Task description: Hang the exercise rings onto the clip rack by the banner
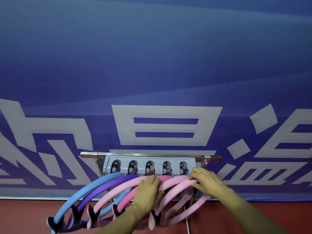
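A grey clip rack (149,159) with several slots hangs from a metal bar (150,155) in front of the blue banner (152,65). Several foam exercise rings hang under it in a row: a blue ring (87,190), a purple ring (103,189), a light pink ring (118,189), a hot pink ring (128,198) and a rightmost light pink ring (179,183). My left hand (148,191) lies flat over the pink rings near the middle. My right hand (205,182) grips the top of the rightmost light pink ring just under the last slot.
The rack's metal frame legs (188,223) run down to a red floor (25,217). Padded handles (92,217) stick out from the rings' lower left ends. The banner carries large pale characters behind the rack.
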A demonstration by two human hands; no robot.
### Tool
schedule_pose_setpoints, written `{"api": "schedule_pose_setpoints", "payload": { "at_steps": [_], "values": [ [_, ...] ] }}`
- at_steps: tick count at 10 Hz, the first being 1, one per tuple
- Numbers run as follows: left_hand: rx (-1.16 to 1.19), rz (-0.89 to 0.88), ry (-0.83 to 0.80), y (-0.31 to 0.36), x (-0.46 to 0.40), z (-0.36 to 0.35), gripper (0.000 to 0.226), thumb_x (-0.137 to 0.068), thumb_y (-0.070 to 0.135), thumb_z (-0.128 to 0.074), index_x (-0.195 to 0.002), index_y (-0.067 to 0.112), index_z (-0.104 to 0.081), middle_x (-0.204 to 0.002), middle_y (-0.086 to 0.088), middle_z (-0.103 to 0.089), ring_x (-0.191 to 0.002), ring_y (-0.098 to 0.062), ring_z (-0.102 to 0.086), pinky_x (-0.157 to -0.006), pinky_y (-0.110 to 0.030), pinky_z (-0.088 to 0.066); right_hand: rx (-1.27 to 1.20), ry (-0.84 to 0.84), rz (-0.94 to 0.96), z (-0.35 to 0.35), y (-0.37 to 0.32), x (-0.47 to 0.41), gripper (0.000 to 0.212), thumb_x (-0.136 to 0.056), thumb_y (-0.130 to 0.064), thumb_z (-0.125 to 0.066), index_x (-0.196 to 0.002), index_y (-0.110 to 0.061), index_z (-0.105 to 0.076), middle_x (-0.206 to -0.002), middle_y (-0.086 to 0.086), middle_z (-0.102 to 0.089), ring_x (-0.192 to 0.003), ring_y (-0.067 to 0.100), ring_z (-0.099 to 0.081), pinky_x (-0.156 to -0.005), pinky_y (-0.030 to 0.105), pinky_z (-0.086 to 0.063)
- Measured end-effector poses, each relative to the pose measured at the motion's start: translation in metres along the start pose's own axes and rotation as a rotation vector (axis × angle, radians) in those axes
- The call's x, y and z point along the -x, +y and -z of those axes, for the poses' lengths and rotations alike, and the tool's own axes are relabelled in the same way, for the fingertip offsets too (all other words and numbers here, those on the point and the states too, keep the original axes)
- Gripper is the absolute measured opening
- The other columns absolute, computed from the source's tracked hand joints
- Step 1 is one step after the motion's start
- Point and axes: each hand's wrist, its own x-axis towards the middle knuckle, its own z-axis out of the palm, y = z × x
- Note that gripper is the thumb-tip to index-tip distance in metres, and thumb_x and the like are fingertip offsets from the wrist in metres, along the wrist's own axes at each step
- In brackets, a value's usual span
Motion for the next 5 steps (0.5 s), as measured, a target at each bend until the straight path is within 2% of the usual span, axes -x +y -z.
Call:
{"api": "schedule_pose_setpoints", "payload": {
  "at_steps": [2,3,4,5],
  "values": [
    [-0.009,-0.007,0.0,0.003,0.002,0.003,0.034,-0.093,0.043,-0.043,-0.117,0.022,-0.055,-0.113,0.0,-0.054,-0.108,-0.025,-0.05,-0.088,-0.037,-0.038,-0.074,0.014,-0.032,0.007,-0.009,0.005,0.027,-0.094,-0.047,-0.058,-0.115,-0.032,-0.063,-0.113,-0.018,-0.055,-0.107,0.004,-0.053,-0.084,0.021,-0.043],
    [0.013,-0.012,0.01,0.004,0.002,0.007,0.033,-0.092,0.042,-0.044,-0.113,0.021,-0.058,-0.109,0.0,-0.056,-0.105,-0.025,-0.052,-0.086,-0.038,-0.04,-0.102,0.04,-0.038,0.008,-0.015,0.005,0.03,-0.099,-0.05,-0.049,-0.116,-0.031,-0.064,-0.112,-0.018,-0.058,-0.107,0.004,-0.054,-0.093,0.026,-0.045],
    [0.13,-0.002,0.053,0.0,0.006,0.012,0.031,-0.093,0.042,-0.044,-0.114,0.026,-0.06,-0.106,0.004,-0.059,-0.103,-0.022,-0.057,-0.083,-0.036,-0.045,-0.136,0.107,-0.007,0.006,-0.025,0.008,0.03,-0.1,-0.043,-0.048,-0.123,-0.03,-0.062,-0.119,-0.015,-0.06,-0.112,0.007,-0.054,-0.1,0.025,-0.04],
    [0.222,-0.001,0.09,-0.002,0.008,0.017,0.032,-0.095,0.045,-0.044,-0.117,0.028,-0.059,-0.111,0.008,-0.058,-0.105,-0.018,-0.058,-0.084,-0.034,-0.046,-0.173,0.145,0.025,0.004,-0.029,0.009,0.032,-0.1,-0.041,-0.047,-0.129,-0.032,-0.057,-0.127,-0.016,-0.056,-0.116,0.008,-0.052,-0.102,0.025,-0.038]
  ]
}}
